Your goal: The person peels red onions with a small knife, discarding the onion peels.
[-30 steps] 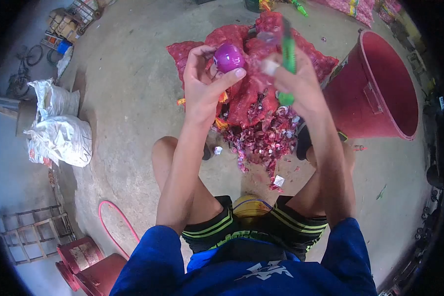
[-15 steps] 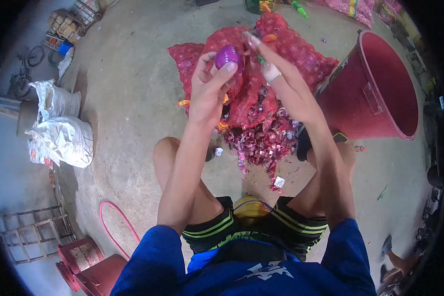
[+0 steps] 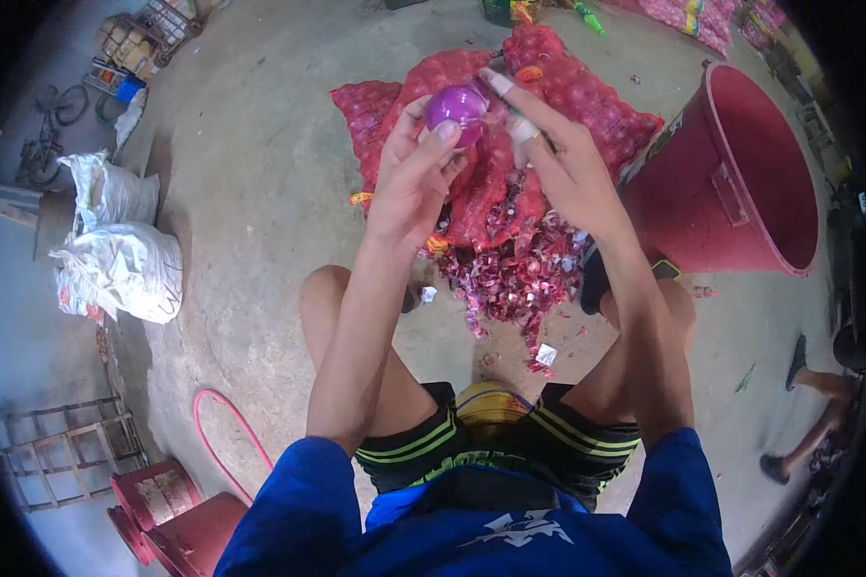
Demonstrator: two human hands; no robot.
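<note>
A peeled, shiny purple onion is held in my left hand, with the thumb across its near side and the fingers curled behind. My right hand is at the onion's right side, with white wrappings on its forefinger and thumb. Those two fingers are bent toward the onion; what lies between them is blurred. Below both hands, a heap of onion skins spills over the floor in front of red net sacks full of onions.
A large red tub stands tilted on the right. White sacks are at the left, near a pink hose and red containers. Another person's legs show at the lower right.
The onion has turned a little in my left hand and shifted slightly right. My right fingers have come down against its side. The other person's legs have moved up and right.
</note>
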